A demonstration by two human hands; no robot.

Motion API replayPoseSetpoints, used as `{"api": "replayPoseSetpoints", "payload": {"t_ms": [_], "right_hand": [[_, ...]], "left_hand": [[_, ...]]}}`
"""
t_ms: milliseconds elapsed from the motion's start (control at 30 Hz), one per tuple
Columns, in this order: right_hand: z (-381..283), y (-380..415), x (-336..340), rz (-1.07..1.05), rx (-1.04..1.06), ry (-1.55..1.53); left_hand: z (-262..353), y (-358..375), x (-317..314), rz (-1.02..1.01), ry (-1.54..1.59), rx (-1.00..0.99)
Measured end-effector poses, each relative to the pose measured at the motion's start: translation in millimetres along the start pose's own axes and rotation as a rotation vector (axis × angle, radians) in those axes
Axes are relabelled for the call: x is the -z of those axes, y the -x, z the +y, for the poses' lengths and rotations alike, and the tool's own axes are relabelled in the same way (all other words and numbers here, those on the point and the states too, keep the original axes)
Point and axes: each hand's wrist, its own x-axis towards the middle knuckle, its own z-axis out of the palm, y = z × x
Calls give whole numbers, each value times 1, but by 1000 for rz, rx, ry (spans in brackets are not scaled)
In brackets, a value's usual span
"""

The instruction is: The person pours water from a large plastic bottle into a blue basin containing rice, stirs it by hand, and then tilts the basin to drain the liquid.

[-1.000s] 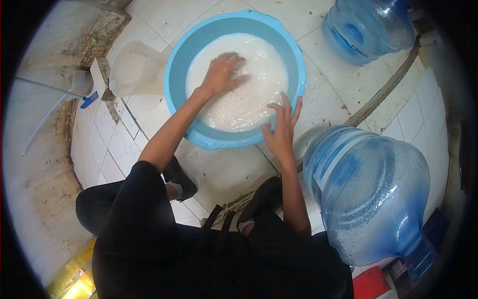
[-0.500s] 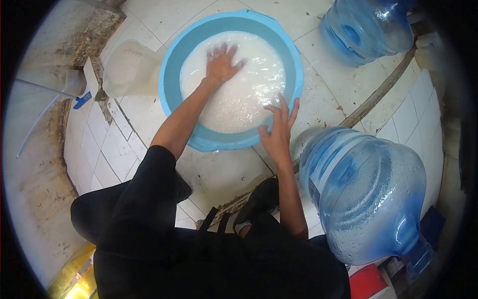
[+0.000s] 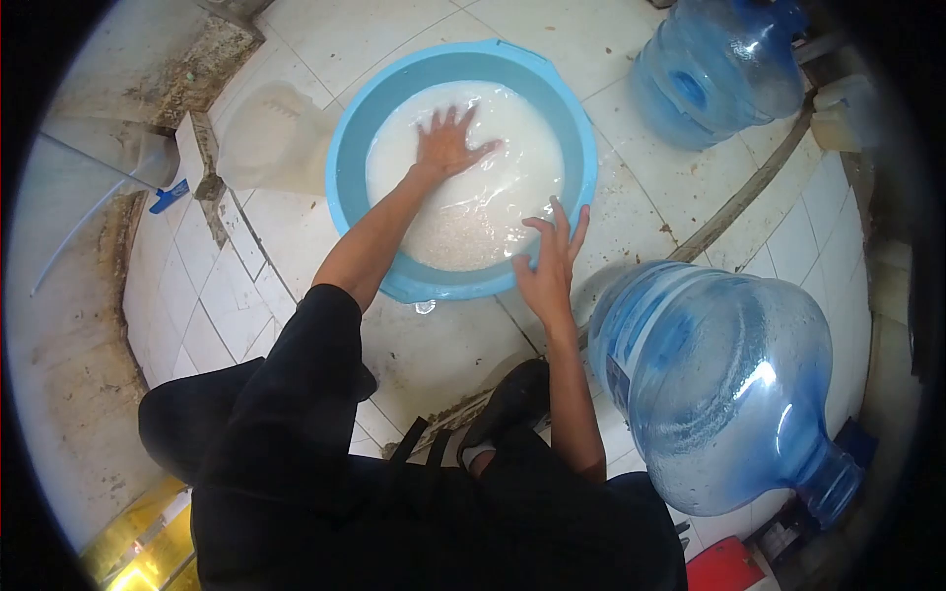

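Observation:
A round light-blue basin point(image 3: 347, 128) stands on the tiled floor, holding cloudy white water point(image 3: 517, 133). Pale grains that look like rice point(image 3: 458, 241) show through the water near the basin's front side. My left hand point(image 3: 448, 148) reaches into the basin with its fingers spread, the fingertips at or just under the surface. At the basin's front right rim is my right hand point(image 3: 549, 261), fingers apart and holding nothing, its fingertips overlapping the rim in this view.
A large clear blue water bottle point(image 3: 729, 384) lies close to my right arm, and another blue bottle point(image 3: 719, 74) is at the back right. On the left are a translucent plastic container point(image 3: 271, 138) and a blue-headed squeegee point(image 3: 169, 196). My shoe point(image 3: 507, 414) rests below the basin.
My left hand's fingers show more clearly above the milky water, and the ripples have shifted. My right hand keeps its place by the rim. The whole view has shifted slightly.

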Motion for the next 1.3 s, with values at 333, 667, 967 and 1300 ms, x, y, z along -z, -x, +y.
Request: {"api": "replayPoseSetpoints", "payload": {"t_ms": [333,667,967,1300], "right_hand": [[1,0,-1,2,18,20],[4,1,0,-10,6,-10],[0,1,1,-15,-25,-78],[4,2,0,14,18,-19]], "left_hand": [[-2,-2,-1,-137,-11,96],[-4,-3,-3,-146,36,62],[-12,35,95,-512,-153,-275],[-19,56,108,-397,2180,123]]}}
